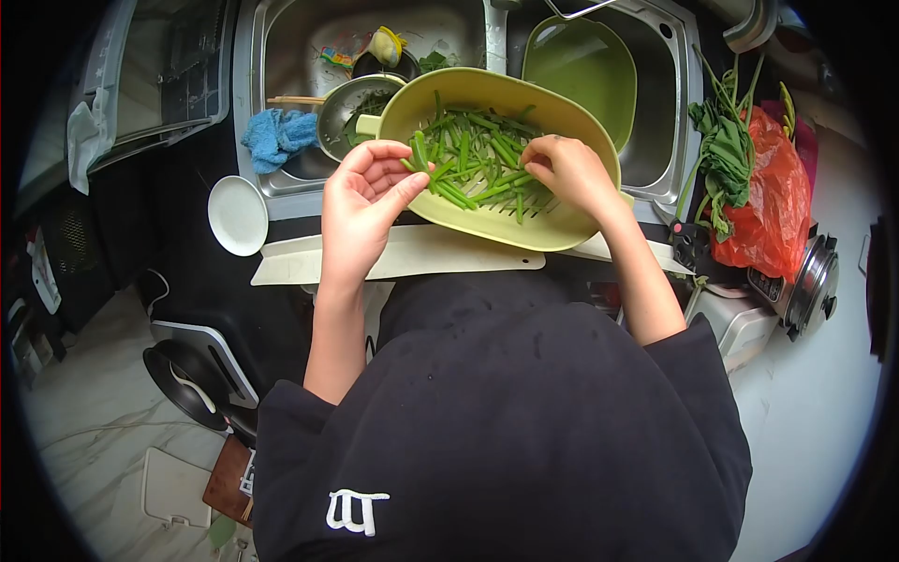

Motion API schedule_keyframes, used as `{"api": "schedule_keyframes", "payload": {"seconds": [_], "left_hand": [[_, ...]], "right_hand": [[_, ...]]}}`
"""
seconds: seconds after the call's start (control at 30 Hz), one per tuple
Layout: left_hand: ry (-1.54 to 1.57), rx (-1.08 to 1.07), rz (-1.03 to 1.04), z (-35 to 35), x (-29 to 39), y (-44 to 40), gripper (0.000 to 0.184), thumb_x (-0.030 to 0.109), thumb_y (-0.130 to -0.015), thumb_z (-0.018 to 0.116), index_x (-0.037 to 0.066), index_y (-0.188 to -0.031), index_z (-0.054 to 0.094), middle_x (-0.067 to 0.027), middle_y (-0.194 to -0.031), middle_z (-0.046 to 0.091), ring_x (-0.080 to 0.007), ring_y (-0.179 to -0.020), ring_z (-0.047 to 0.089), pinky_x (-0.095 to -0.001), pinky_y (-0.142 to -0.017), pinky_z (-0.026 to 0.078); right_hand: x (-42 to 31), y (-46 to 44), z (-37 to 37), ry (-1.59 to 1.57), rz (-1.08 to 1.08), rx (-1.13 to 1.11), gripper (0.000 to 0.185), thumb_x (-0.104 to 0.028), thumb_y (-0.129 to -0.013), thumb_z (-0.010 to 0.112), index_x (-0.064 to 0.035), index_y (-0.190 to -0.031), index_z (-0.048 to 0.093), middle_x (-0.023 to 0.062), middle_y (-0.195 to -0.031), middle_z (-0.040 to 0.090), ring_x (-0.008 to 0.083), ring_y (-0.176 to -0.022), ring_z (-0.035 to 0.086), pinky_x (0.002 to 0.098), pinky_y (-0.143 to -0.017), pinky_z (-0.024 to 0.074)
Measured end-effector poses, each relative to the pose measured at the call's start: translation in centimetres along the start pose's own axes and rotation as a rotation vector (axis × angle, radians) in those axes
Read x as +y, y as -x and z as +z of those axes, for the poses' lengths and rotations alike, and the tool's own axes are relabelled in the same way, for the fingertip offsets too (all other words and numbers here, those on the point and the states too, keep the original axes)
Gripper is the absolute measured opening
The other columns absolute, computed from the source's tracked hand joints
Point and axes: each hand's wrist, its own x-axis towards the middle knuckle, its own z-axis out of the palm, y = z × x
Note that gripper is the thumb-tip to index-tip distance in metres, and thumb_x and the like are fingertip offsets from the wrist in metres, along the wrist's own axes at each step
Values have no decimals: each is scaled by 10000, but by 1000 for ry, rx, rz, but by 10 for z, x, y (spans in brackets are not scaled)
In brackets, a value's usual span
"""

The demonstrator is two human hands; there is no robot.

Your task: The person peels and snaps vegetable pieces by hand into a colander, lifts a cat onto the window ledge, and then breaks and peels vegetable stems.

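Observation:
A yellow-green colander [440, 217] sits at the front edge of the sink, with cut green stems [482, 155] spread over its slotted bottom. My left hand [370, 192] is over the colander's left side and pinches a few short green pieces [419, 150] between thumb and fingers. Inside the right part of the colander, my right hand [568, 169] has its fingers closed together at the stems. What those fingertips hold, if anything, is hidden.
Behind are a double sink [449, 37], a metal bowl [337, 117], a blue cloth [279, 139] and a green basin [585, 75]. Leafy greens [726, 155] and a red bag [768, 206] lie right; a white plate [238, 216] is left.

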Motion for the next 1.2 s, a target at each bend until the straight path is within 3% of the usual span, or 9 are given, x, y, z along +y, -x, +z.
{"api": "schedule_keyframes", "payload": {"seconds": [0.23,0.37,0.47,0.7,1.03,1.2], "left_hand": [[117,8,-22,0,7,2,376,-18,-840,649,-37,-1187,505,-118,-1028,645,-163,-945,637,-297,-855,522],[243,-29,-122,1,10,4,471,9,-836,667,-44,-1263,477,-110,-1041,642,-161,-937,635,-309,-855,534],[280,-60,-144,8,19,10,464,22,-836,674,-44,-1254,483,-108,-1035,643,-165,-946,635,-311,-858,539],[365,-178,-73,22,47,30,400,-32,-822,673,-52,-1192,523,-141,-1035,646,-189,-956,652,-290,-853,537],[351,-274,22,25,48,47,380,-75,-830,638,-26,-1192,532,-141,-1151,608,-211,-1022,627,-321,-900,521],[379,-262,-25,30,54,53,376,-59,-804,658,-32,-1162,544,-136,-1050,631,-212,-992,632,-331,-901,498]], "right_hand": [[-24,9,-3,-59,-29,22,113,-132,-816,615,-51,-880,661,103,-874,668,278,-812,647,379,-735,503],[-54,21,-7,-253,-140,157,101,-119,-823,636,-40,-884,650,91,-843,661,255,-774,651,351,-707,505],[-86,35,-19,-390,-438,450,110,-47,-768,701,-39,-868,654,73,-814,654,238,-720,634,332,-677,504],[-119,57,-40,-284,-722,614,203,-24,-697,745,-38,-884,667,64,-804,657,215,-701,640,307,-614,509],[-128,77,-53,-289,-709,614,207,-6,-680,745,-40,-862,652,70,-791,647,220,-678,627,307,-596,498],[-126,82,-55,-310,-665,595,189,-10,-700,741,-41,-865,655,78,-805,655,231,-705,631,316,-628,502]]}}
